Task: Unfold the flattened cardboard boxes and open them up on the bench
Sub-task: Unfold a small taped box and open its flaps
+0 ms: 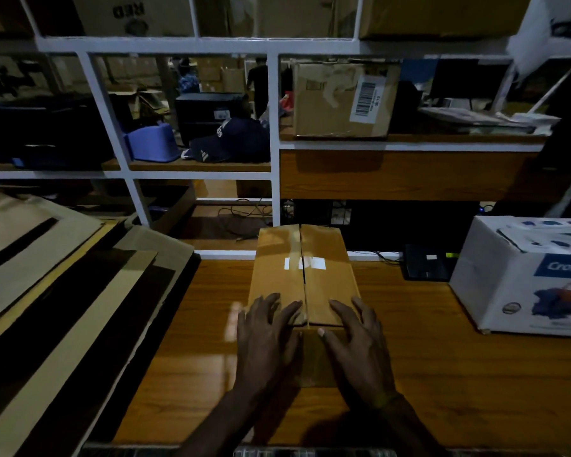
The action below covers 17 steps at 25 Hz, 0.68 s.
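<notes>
Wooden surface (409, 374) carrying one cardboard box (305, 275), already standing formed at its middle.
Left hand (264, 338) and right hand (360, 341) are pressing its two top flaps flat, fingers spread and straight; flattened boxes (63, 291) are waiting stacked at the left; a white carton (524, 278) is sitting right.

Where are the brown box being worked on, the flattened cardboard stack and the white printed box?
brown box (305, 278), head view, top flaps.
flattened cardboard stack (56, 285), head view, upper sheets.
white printed box (521, 291), head view, front face.
</notes>
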Each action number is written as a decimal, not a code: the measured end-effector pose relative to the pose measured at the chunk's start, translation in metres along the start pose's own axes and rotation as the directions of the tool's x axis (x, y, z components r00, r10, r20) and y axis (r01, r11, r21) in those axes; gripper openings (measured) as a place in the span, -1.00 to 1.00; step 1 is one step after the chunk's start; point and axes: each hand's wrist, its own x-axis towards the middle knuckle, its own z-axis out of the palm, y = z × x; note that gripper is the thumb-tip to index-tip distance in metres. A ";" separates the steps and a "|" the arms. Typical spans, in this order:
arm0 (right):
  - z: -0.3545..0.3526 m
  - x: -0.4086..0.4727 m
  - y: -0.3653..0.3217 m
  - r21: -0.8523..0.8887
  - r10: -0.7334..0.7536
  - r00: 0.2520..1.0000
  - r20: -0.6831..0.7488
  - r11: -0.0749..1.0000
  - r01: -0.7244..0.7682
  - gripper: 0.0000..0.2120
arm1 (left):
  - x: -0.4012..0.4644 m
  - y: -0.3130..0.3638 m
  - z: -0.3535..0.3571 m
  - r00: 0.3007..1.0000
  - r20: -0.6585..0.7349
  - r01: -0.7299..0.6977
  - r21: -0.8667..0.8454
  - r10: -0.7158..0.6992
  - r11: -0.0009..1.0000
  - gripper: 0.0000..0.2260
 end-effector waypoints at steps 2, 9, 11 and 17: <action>0.001 -0.002 0.001 -0.013 -0.038 0.998 -0.055 0.999 0.038 -0.57 | 0.001 0.003 -0.001 0.998 -0.048 -0.047 -0.053 0.044 0.997 -0.63; 0.003 0.000 0.005 -0.114 -0.273 0.954 -0.123 0.959 0.259 -0.86 | 0.006 0.007 -0.001 0.972 -0.099 -0.226 -0.124 0.215 0.966 -0.85; 0.000 0.002 0.005 -0.112 -0.284 0.951 -0.124 0.956 0.270 -0.84 | 0.011 0.008 -0.002 0.980 -0.066 -0.196 -0.163 0.188 0.967 -0.80; -0.015 0.004 0.000 -0.167 -0.298 0.932 -0.204 0.949 0.267 -0.71 | 0.026 0.037 -0.013 0.975 -0.051 -0.216 -0.435 0.216 0.874 -0.56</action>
